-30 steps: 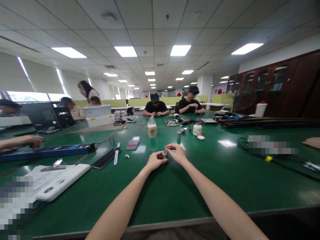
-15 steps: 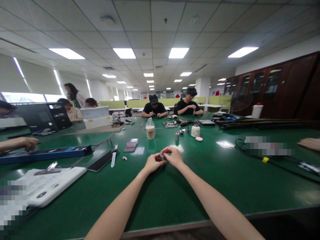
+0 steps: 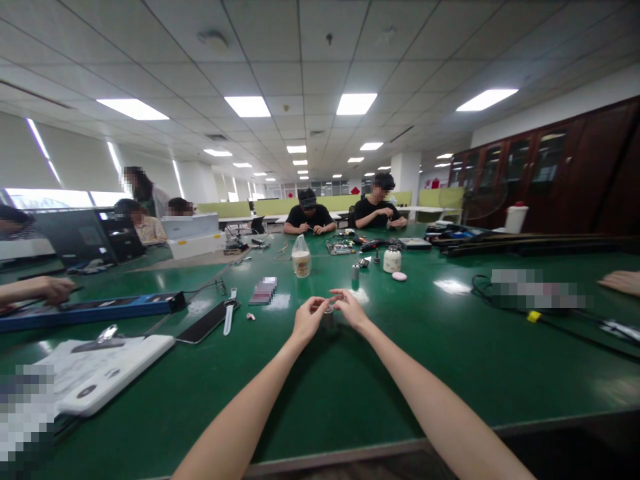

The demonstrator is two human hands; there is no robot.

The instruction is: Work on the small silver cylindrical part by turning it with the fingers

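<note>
Grey cylinder (image 3: 329, 319) between left hand (image 3: 309, 319) and right hand (image 3: 351, 310), grips I can't tell; uneven nudge could topple it.

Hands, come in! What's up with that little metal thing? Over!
Left hand and right hand at small metal cylinder, grip unclear. Cylinder upright between them. Second metal cylinder beyond, apart from both hands.
</note>
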